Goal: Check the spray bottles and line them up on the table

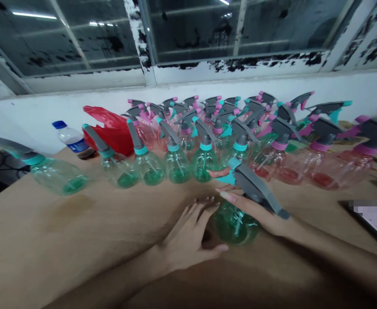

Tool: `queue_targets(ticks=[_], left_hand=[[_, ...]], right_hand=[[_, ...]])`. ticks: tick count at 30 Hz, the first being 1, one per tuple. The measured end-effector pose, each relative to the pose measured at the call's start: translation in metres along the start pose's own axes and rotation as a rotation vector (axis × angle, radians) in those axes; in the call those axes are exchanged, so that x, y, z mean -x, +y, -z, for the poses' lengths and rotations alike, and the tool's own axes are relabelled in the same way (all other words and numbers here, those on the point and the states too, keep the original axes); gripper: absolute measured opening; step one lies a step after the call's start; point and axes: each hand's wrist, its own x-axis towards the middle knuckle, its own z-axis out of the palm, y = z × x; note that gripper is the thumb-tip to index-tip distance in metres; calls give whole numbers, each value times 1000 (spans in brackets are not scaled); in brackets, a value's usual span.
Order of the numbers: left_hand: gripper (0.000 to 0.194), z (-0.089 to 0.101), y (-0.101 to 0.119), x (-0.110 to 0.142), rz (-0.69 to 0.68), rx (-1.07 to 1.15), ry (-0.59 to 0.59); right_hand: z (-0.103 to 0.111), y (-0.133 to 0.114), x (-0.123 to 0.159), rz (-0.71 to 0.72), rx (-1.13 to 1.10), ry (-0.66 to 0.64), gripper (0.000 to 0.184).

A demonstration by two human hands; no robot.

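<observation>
A green spray bottle (pixel 235 227) with a grey head and turquoise nozzle stands on the table close to me. My right hand (pixel 255 210) is closed round its neck, just below the spray head, with the index finger beside the turquoise trigger. My left hand (pixel 188 236) lies to the left of the bottle, open, its fingers stretched and slightly apart. Its fingertips are near the bottle's side; whether they touch it I cannot tell. Behind both hands, a row of green spray bottles (pixel 178 167) stands on the table.
Pink spray bottles (pixel 326 169) continue the row rightward, with several more bottles crowded behind. On the left are a red plastic bag (pixel 114 133) and a drink bottle (pixel 74 141) with a blue cap. A phone or tablet (pixel 375 223) lies at the right. Windows (pixel 239 34) rise behind the table (pixel 111 223).
</observation>
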Motion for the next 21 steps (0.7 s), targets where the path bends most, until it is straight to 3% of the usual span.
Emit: queue_targets(ticks=[8, 17, 21], left_hand=[[74, 19, 16, 27, 108, 175, 166], [62, 37, 18, 82, 241, 3, 416], [58, 53, 15, 105, 272, -28, 400]], right_hand=[[-45, -14, -11, 96, -60, -115, 38], [-110, -36, -31, 316, -22, -253, 39], [-128, -41, -43, 367, 58, -384, 54]])
